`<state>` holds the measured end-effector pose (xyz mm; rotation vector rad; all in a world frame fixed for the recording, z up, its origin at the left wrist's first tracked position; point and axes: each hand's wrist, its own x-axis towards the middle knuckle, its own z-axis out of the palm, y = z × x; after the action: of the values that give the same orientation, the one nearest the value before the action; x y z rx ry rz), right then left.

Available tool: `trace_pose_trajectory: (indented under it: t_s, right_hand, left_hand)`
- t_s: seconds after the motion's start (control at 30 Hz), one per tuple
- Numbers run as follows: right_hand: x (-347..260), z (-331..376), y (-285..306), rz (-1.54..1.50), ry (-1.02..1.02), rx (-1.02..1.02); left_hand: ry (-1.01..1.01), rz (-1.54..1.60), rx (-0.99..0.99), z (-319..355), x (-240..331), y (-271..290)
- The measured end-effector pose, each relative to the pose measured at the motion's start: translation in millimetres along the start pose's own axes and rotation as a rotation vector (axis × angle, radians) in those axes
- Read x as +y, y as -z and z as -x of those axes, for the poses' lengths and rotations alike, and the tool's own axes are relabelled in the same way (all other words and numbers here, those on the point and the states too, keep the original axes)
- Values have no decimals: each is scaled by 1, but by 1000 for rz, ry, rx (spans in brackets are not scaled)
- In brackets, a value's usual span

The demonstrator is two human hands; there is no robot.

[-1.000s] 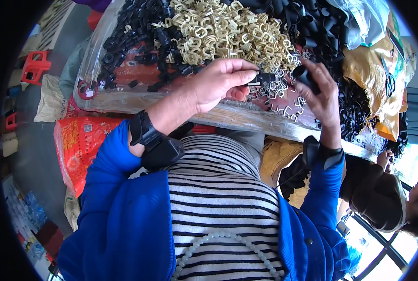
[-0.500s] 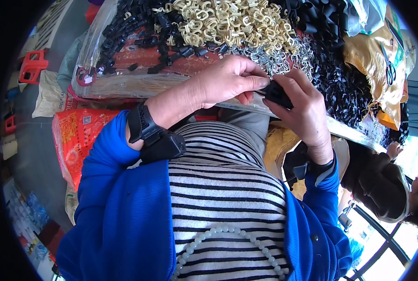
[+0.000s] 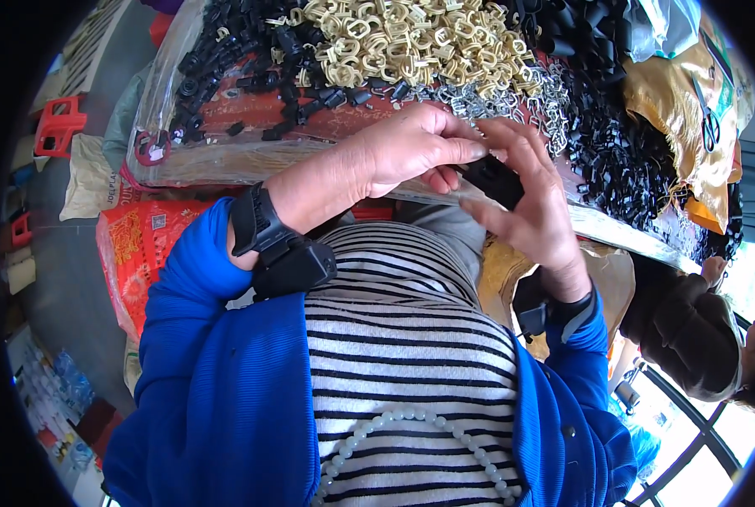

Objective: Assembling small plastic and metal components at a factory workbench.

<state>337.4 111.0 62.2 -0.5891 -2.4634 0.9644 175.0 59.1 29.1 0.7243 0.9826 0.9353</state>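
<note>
L hand [image 3: 424,152] is held narrow, thumb & finger pinched on the upper-left end of a blk part [image 3: 497,182], which lies approx. 4 o'clock from it, long axis approx. 10 to 4. R hand [image 3: 538,190], nearer the part's bulk, is half-curled around it, thumb apart & blurred; whether it's gripped there can't be told. From the part, silver clips [image 3: 479,101] are heaped at 12, gold loops [image 3: 419,46] at 11, small blk pcs. [image 3: 614,144] at 2–3, red tabletop [image 3: 343,124] is seen at 10.

Daylight blows out the windows [image 3: 690,460] at lower right, the right hand [image 3: 536,201] is slightly blurred, and fisheye edges bend.
</note>
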Motion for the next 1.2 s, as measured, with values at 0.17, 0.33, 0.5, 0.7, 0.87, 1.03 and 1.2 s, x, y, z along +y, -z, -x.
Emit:
trace_pose_trajectory:
  t_s: [0.17, 0.33, 0.5, 0.7, 0.87, 1.03, 1.2]
  right_hand:
    - [18, -5, 16, -335, 114, -339]
    - [10, 6, 8, -207, 166, -244]
    - [31, 50, 18, 49, -129, 67]
    - [82, 179, 56, 0, -677, 417]
    - [78, 226, 48, -62, -866, 411]
    - [72, 212, 37, -226, -740, 506]
    - [84, 224, 37, -280, -794, 537]
  left_hand:
    - [-2, 87, -79, -2, -1, -4]
    - [79, 243, -115, -1, -15, -11]
    - [76, 293, -12, 10, -11, 6]
    - [-442, -120, 568, 45, 4, 98]
    - [-521, -277, 739, 61, 0, 144]
    - [-588, -472, 928, 62, -5, 160]
    - [-573, -781, 955, 62, -20, 174]
